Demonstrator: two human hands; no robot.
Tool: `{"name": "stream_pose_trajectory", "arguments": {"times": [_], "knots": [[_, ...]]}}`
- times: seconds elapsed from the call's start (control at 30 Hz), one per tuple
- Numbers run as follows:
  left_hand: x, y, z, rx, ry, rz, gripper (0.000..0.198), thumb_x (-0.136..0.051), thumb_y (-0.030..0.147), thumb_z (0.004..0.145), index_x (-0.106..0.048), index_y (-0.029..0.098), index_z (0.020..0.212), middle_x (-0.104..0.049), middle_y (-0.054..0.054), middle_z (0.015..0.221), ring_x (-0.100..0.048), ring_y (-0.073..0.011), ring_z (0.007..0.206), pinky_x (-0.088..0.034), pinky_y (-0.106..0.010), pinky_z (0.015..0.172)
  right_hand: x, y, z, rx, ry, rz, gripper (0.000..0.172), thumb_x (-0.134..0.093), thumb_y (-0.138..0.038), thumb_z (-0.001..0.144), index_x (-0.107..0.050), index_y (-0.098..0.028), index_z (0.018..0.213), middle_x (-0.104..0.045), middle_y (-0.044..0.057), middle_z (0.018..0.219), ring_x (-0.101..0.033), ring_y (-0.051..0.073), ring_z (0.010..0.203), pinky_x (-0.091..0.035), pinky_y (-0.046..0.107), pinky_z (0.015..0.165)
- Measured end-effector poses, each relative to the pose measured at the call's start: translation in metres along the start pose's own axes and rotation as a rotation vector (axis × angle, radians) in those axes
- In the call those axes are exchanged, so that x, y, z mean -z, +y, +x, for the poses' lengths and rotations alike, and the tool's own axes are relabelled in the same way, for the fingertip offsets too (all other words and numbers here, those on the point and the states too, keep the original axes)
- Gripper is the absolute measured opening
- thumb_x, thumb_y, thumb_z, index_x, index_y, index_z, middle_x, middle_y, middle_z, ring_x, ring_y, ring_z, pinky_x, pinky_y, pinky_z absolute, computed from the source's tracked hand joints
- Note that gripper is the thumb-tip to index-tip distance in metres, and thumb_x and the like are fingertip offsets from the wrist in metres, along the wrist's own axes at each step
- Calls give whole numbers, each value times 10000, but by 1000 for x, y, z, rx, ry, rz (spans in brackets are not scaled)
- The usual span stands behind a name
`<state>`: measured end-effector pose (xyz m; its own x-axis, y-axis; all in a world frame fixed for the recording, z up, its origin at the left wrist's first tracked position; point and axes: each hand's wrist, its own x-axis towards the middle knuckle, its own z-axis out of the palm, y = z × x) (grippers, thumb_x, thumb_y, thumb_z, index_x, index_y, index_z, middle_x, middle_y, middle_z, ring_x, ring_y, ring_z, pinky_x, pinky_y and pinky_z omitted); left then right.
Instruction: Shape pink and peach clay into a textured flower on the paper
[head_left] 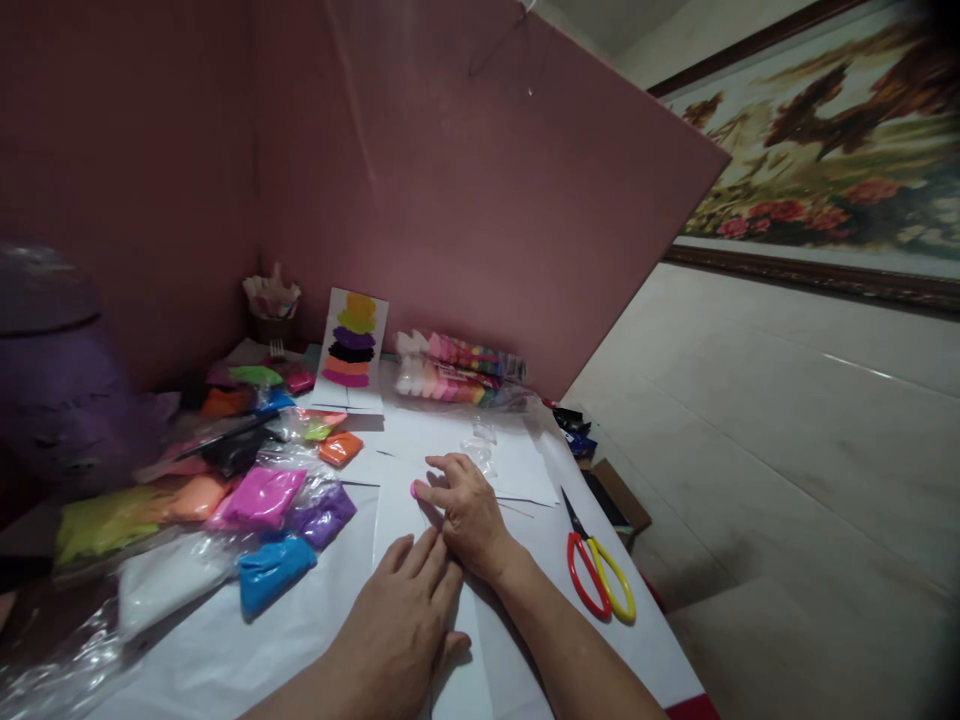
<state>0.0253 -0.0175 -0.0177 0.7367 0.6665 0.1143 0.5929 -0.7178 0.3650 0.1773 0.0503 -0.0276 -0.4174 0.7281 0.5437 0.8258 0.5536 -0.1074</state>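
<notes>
A small pink piece of clay [413,489] lies on the white paper [394,505], under a fingertip of my right hand [471,510]. That hand's fingers are partly stretched out and apart, and they are not wrapped around anything. My left hand [405,610] rests flat on the paper nearer to me, palm down, its fingertips beside the right hand. To the right of my hands lie scissors [592,570] with one red and one yellow handle, blades pointing away. A thin dark stick or wire shows on the paper near my right hand.
Bags of coloured clay, including a blue packet [276,574] and a magenta packet [262,497], crowd the left side. Behind stand a painted colour card [346,350] and packs of clay [461,370] against the pink wall. A purple container [64,390] is at far left.
</notes>
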Motion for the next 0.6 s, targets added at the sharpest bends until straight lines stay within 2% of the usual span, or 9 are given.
{"name": "stream_pose_trajectory", "arguments": {"times": [0.27,0.6], "knots": [[6,5,1,17,-72,69,559,-549,308,853,-495,112,1374,-471,-186,1448,-375,-361,1360,-282,-549,1120,-6,3,0,-37,24,23,211,-640,-160,862,-758,-323,924,-649,64,1179,-504,244,1077,-478,412,840],[6,4,1,11,-73,101,566,-537,306,854,-489,96,1378,-466,-192,1448,-388,-365,1353,-304,-559,1109,-6,4,-1,-136,2,107,219,-629,-201,890,-773,-366,888,-642,46,1212,-467,265,1178,-448,487,923]]}}
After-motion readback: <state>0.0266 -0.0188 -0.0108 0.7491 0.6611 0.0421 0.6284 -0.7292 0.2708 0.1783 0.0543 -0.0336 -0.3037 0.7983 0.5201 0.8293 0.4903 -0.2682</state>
